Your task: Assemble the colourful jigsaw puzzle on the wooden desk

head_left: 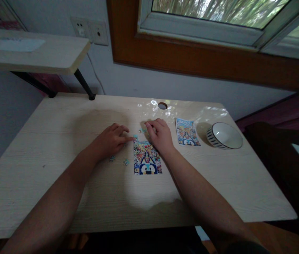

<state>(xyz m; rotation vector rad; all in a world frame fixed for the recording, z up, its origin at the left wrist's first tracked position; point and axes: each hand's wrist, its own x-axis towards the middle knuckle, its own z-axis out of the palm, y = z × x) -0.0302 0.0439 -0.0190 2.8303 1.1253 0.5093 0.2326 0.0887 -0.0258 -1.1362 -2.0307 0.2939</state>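
Observation:
A jigsaw puzzle (pixel 147 158) lies in the middle of the table, with a blue cartoon dog face at its near end and a crowded, colourful pattern above. Its far edge is uneven. My left hand (pixel 114 138) is at the puzzle's far left corner, fingers apart, the index fingertip touching a light blue piece. My right hand (pixel 161 134) rests over the far right part with its fingers curled; whatever they hold is hidden. Loose puzzle pieces (pixel 126 162) lie left of the puzzle, and a few small pieces (pixel 144 131) lie beyond it, between my hands.
To the right lies a picture sheet (pixel 188 132) with the same dog design. Beside it stands a white bowl (pixel 226 135) with dark stripes. A raised shelf (pixel 59 53) stands at the back left of the table (pixel 46 151). A round cable hole (pixel 162 106) is near the back edge.

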